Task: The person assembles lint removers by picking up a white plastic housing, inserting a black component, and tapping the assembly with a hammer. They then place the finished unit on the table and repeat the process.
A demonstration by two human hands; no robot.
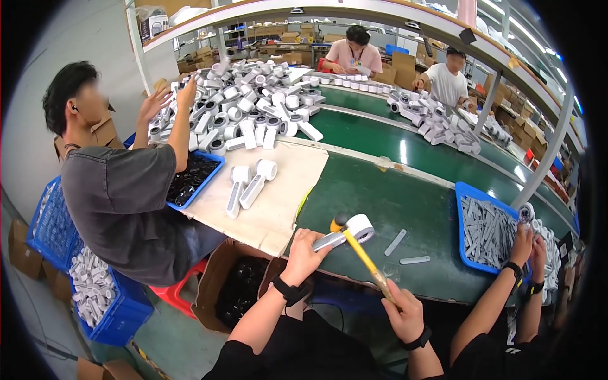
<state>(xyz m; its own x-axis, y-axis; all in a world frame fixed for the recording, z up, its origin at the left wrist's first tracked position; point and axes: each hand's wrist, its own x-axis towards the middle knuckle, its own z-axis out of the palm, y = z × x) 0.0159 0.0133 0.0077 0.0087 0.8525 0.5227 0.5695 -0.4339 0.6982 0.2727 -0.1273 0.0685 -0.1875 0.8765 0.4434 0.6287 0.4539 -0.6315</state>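
Note:
My left hand [302, 256] is closed round the grey handle of a white handheld device with a round head [361, 228], which looks like a small fan, just above the green worktable [361, 196]. My right hand [405, 312] grips the lower handle of a yellow mallet [366, 259]. The mallet's black-faced head is at the device's handle; whether they touch, I cannot tell. Two loose grey strips, a farther one [395, 242] and a nearer one [415, 260], lie on the table to the right of the device.
A blue tray of grey strips [461, 248] stands right, beside a co-worker's hands [522, 246]. Two similar devices [254, 183] lie on cardboard at left, before a large heap [244, 104]. Another person [120, 190] sits left. A carton of black parts [209, 294] stands below the table edge.

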